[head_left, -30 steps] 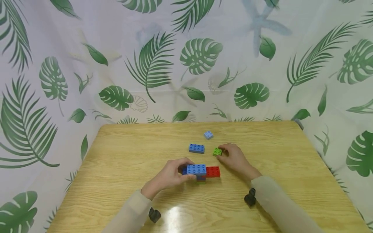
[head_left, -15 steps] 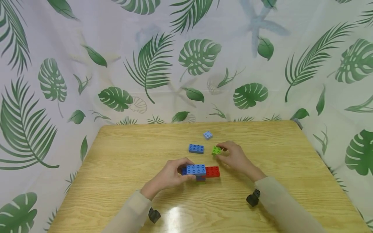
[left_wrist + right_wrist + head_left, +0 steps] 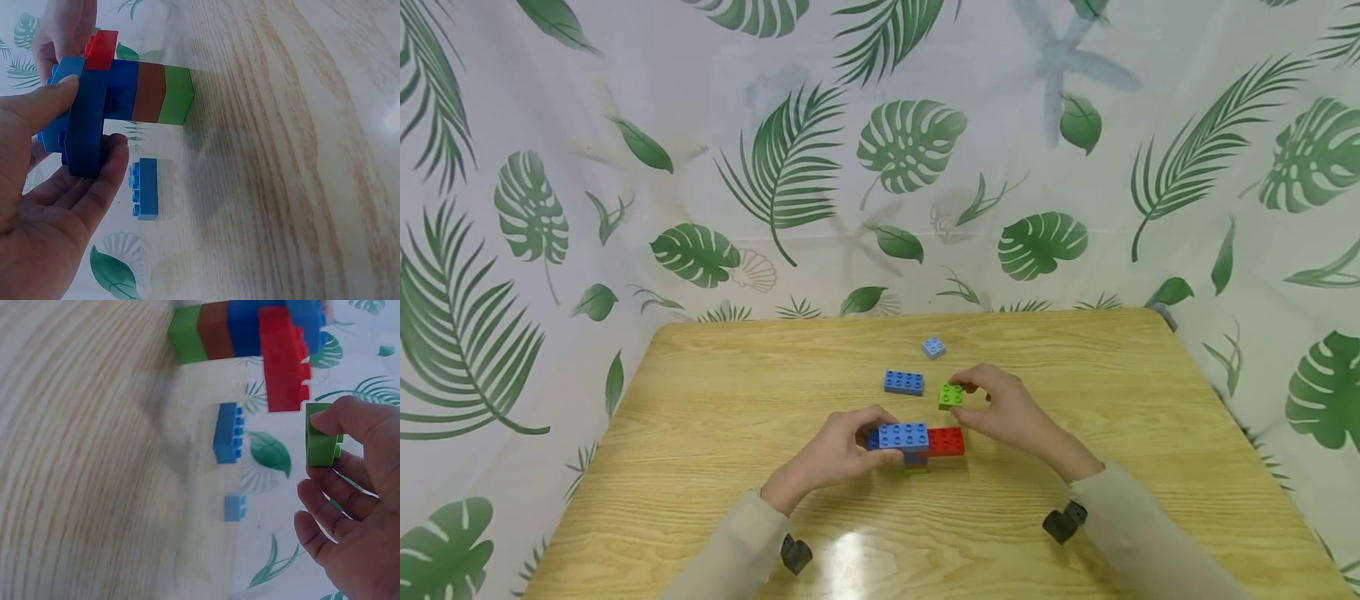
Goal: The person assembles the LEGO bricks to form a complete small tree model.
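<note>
The block stack (image 3: pixel 916 443) stands on the wooden table (image 3: pixel 700 433) near its middle, and serves here as the landmark. The left hand (image 3: pixel 835 454) grips the stack from its left side, thumb and fingers curled round the blue top block (image 3: pixel 904 435); the left wrist view shows blue, brown and green layers beneath that block. A red block (image 3: pixel 946 441) juts out from the stack's right side at the top level. Just behind and right of the stack, the right hand (image 3: pixel 1007 412) pinches a small green block (image 3: pixel 951 395) between thumb and fingertips, holding it clear of the table above the far edge of the red block. Behind the stack a blue block (image 3: pixel 904 382) lies flat, and farther back sits a small light-blue block (image 3: pixel 933 347).
</note>
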A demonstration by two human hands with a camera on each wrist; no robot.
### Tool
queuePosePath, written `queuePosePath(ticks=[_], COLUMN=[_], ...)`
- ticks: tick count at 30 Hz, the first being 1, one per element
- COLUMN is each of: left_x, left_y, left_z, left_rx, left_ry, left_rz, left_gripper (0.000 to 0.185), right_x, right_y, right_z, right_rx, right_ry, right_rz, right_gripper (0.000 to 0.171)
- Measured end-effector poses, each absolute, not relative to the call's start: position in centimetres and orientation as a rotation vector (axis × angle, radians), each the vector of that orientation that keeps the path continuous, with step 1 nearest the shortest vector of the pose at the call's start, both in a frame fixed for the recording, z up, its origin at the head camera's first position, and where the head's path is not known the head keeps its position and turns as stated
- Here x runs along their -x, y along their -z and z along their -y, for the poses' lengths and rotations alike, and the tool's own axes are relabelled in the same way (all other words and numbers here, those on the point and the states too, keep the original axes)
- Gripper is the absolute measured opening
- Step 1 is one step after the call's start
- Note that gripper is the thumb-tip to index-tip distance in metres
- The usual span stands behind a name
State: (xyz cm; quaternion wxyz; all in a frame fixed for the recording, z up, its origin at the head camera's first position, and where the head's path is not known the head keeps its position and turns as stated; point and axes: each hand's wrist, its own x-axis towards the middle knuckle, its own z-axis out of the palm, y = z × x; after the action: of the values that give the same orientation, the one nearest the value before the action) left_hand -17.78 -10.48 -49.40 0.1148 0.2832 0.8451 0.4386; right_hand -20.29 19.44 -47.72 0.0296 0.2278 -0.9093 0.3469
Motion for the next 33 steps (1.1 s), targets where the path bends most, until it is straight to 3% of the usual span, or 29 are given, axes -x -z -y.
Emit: queuePosePath(ticks=[10,33], left_x=[17.8,17.8], left_y=[49.3,49.4], left_z=[10.5,10.4], left_rx=[-0.829,-0.836], left_ry=[-1.287,-1.305], left_rz=[-2.474,-2.468], left_gripper=[0.035,0.034], right_x=[18.4,17.1], right_y=[46.1,46.9], right_z=[-18.7,-18.4], right_rx=[-0.845,-0.975], right_ry=[-1.128,-1.123], right_rz=[2.807,2.816], right_gripper=[0.032,0.034])
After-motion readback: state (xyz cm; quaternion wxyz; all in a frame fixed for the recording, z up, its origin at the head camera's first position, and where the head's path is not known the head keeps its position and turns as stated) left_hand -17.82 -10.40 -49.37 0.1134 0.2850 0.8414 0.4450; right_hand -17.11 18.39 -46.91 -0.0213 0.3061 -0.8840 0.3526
